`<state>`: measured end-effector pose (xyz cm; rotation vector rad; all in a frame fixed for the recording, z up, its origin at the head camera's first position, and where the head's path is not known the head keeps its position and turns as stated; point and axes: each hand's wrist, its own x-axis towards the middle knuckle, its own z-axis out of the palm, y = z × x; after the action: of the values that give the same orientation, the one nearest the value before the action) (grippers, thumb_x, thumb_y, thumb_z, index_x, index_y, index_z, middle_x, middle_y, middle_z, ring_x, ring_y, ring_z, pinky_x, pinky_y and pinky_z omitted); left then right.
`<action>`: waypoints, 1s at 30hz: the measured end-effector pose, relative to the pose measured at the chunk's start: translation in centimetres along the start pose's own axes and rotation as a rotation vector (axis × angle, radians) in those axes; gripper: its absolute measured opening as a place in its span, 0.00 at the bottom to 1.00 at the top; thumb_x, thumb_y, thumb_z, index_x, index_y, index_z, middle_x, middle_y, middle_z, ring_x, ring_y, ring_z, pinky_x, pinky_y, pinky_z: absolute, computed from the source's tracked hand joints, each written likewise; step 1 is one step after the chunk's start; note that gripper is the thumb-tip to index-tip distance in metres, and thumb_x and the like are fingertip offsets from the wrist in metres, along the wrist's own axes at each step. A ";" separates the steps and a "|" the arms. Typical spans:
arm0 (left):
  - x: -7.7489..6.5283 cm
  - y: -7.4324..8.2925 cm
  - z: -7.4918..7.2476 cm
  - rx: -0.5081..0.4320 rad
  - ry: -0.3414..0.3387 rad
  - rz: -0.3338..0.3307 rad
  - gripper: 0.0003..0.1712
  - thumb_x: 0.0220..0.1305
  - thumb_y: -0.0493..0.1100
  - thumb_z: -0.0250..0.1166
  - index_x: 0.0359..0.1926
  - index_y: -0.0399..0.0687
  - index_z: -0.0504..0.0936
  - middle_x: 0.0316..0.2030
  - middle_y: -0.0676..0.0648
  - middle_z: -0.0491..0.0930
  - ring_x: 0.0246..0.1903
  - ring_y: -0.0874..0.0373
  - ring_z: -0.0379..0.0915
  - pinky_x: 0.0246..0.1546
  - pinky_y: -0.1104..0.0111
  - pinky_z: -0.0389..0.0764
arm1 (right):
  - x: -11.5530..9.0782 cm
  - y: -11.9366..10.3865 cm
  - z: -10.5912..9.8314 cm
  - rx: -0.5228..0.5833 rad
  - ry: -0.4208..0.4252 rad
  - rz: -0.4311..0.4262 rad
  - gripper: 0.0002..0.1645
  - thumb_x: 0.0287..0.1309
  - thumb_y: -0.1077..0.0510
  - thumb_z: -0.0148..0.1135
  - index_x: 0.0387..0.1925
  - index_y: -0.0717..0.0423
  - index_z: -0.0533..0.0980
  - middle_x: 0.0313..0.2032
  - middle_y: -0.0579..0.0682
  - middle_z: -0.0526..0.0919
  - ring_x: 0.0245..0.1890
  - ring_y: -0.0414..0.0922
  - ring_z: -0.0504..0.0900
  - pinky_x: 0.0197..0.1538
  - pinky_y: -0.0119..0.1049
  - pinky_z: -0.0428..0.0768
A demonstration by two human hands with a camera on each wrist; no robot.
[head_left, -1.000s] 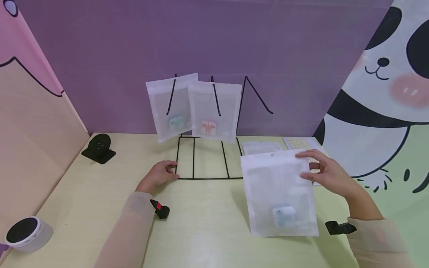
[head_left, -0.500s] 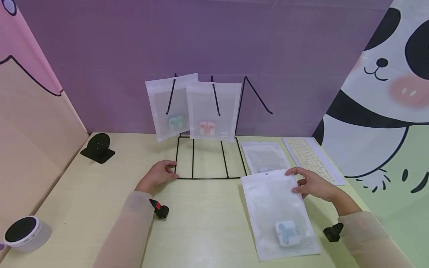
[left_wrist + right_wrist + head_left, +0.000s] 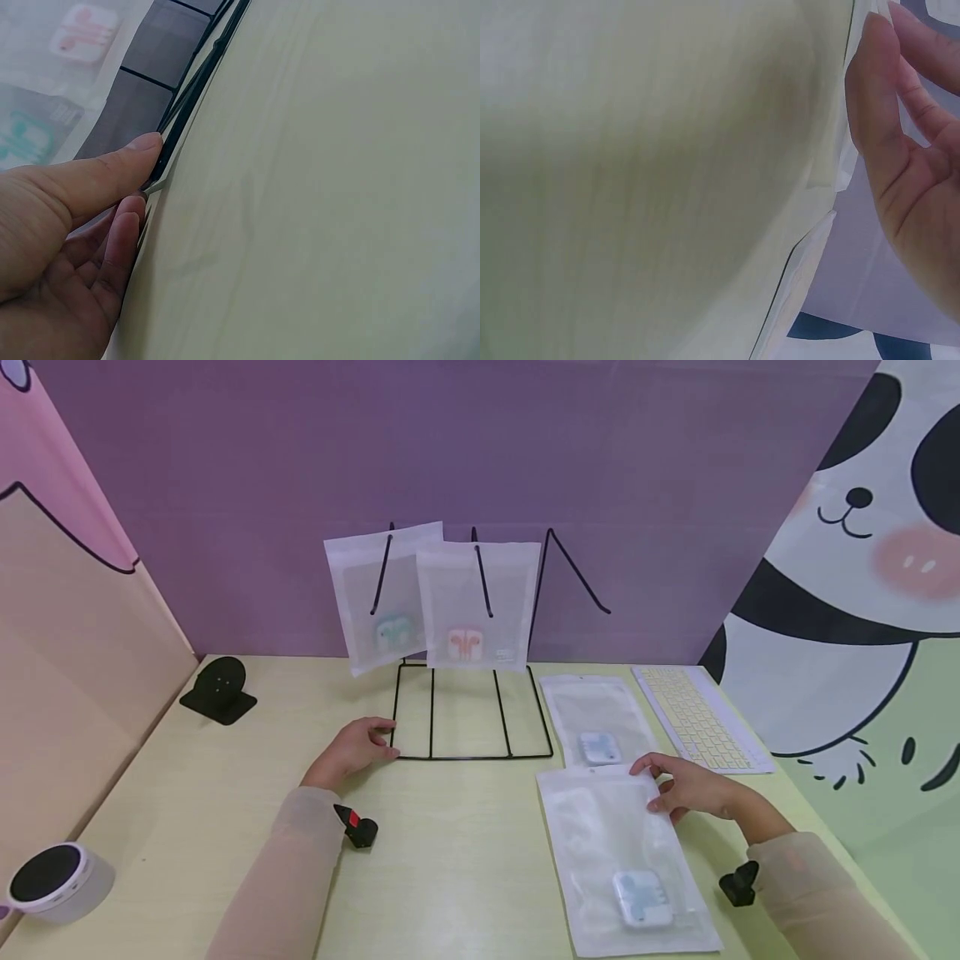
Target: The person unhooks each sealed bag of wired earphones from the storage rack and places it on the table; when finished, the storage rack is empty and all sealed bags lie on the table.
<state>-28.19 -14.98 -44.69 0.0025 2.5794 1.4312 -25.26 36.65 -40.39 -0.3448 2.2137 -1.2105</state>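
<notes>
My left hand [image 3: 348,753] grips the front left corner of a black wire display rack [image 3: 472,758] between thumb and fingers; the left wrist view shows the thumb over the wire. With thumb and forefinger, my right hand [image 3: 697,793] pinches the top right edge of a white zip bag [image 3: 581,835]. Through the bag a white earphone case [image 3: 642,898] with a blue print shows. Another bag [image 3: 588,706] with a similar case lies just behind it. Two bags hang on the rack's left and middle hooks, one with green earphones [image 3: 395,632], one with pink earphones [image 3: 466,645].
The rack's right hook [image 3: 577,568] holds no bag. A white keyboard [image 3: 697,714] lies at the back right. A black stand [image 3: 220,691] is at the back left, a white round speaker [image 3: 62,885] at the front left. A purple wall [image 3: 300,460] closes off the back.
My right hand has lowered the bag toward me and down to the tabletop, uncovering the other bag and the keyboard. My left hand has stayed on the rack.
</notes>
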 end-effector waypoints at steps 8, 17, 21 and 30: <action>0.0 -0.1 -0.1 -0.007 -0.005 0.000 0.31 0.59 0.36 0.72 0.63 0.41 0.75 0.45 0.41 0.76 0.44 0.47 0.70 0.50 0.55 0.68 | 0.2 0.1 0.1 -0.002 0.001 0.021 0.30 0.56 0.68 0.67 0.58 0.64 0.65 0.43 0.62 0.62 0.30 0.50 0.73 0.32 0.45 0.79; 0.2 -0.3 -0.1 -0.006 -0.011 0.007 0.31 0.58 0.36 0.72 0.63 0.41 0.75 0.44 0.41 0.76 0.44 0.47 0.70 0.50 0.55 0.68 | 0.0 -0.2 0.3 0.010 -0.006 0.053 0.33 0.56 0.68 0.67 0.59 0.64 0.63 0.44 0.63 0.64 0.33 0.53 0.76 0.36 0.49 0.80; 0.3 -0.4 0.0 -0.012 -0.010 0.004 0.31 0.58 0.36 0.72 0.63 0.41 0.75 0.44 0.41 0.76 0.43 0.47 0.70 0.50 0.55 0.68 | -0.3 -1.0 -0.1 -0.054 0.023 0.092 0.32 0.55 0.66 0.68 0.59 0.62 0.64 0.44 0.62 0.65 0.34 0.53 0.76 0.37 0.50 0.80; 0.5 -0.6 0.1 0.003 0.002 0.011 0.31 0.58 0.37 0.72 0.62 0.41 0.75 0.43 0.41 0.76 0.43 0.47 0.70 0.49 0.55 0.68 | 1.3 -5.5 -0.8 -0.309 0.160 -0.055 0.26 0.62 0.61 0.65 0.56 0.63 0.65 0.44 0.61 0.69 0.36 0.56 0.77 0.36 0.45 0.81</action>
<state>-28.64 -15.15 -45.36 0.0162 2.5869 1.4314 -27.10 33.50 -35.97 -0.4469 2.5517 -0.9502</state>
